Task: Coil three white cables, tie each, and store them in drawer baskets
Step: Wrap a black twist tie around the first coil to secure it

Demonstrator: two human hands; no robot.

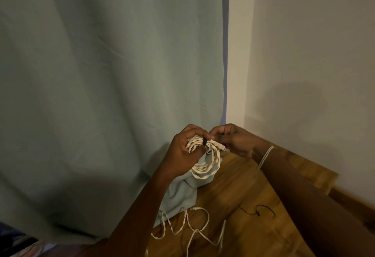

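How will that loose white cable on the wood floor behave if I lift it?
The loose white cable would probably hang floppy, since it lies in slack wavy loops. It looks thin, so likely light. Its trailing ends may snag or tangle.

Looks like room in home, corner spot. Long pale green fabric curtain hangs to floor, bottom bunched on warm brown wooden counter. Plain off-white painted wall on right. Dim, warm indoor lighting.
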